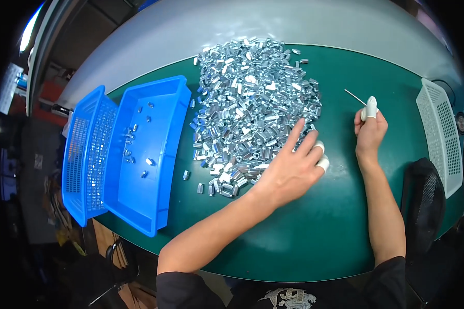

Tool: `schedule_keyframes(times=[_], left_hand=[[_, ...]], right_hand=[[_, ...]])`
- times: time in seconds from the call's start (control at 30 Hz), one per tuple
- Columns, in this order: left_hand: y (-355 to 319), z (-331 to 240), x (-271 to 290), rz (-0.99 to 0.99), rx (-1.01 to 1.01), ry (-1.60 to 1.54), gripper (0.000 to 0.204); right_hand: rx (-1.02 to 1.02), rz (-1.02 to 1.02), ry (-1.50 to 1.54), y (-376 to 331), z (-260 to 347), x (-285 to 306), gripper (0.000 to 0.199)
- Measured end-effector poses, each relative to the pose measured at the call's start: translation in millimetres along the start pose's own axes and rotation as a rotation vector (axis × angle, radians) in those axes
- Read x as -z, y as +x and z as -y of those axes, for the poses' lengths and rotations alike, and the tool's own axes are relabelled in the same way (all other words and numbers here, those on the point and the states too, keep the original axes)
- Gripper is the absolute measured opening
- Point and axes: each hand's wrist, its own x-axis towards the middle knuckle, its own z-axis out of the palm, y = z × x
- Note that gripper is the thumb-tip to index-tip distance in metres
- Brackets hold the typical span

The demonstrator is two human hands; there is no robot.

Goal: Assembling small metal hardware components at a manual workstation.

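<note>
A large heap of small silvery hexagonal metal pieces [252, 98], some showing a hole through the end, covers the middle of the green table. My left hand [288, 175] reaches over the heap's lower right edge, palm down, with its fingers apart and no piece visible in them. White finger covers sit on its thumb and index finger. To the right of the heap, my right hand [371, 131] is raised and closed, pinching a thin metal rod [354, 97] that points up and left. It wears white covers on its thumb and index finger too.
Left of the heap stands a shallow blue tray [162, 170] with several metal pieces inside. Beside it is a blue perforated basket [77, 159]. At the right edge are a white perforated basket [443, 134] and a black mesh bag [423, 201]. Green table surface [304, 237] lies near me.
</note>
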Motion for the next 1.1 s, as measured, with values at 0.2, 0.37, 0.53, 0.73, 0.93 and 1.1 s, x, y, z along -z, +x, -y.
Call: schedule_keyframes(times=[0.2,0.37,0.53,0.73,0.93,1.1], left_hand=[[-32,2,11,-0.057,0.031,-0.036,0.015],[-47,9,15,-0.039,0.107,-0.061,0.017],[-55,9,25,-0.14,0.292,-0.112,0.018],[-52,13,29,-0.223,0.372,-0.039,0.018],[-52,21,35,-0.227,0.476,0.103,0.015],[-50,37,38,-0.263,0.516,0.161,0.019]], right_hand=[[0.002,0.005,0.001,-2,-2,0,0.044],[0.006,0.023,-0.01,-4,-2,-1,0.044],[0.077,0.06,-0.025,-9,-1,1,0.045],[0.122,0.093,-0.031,-22,0,-8,0.047],[0.106,0.096,-0.015,-20,-2,-6,0.048],[0.069,0.066,-0.004,-20,-5,-6,0.048]])
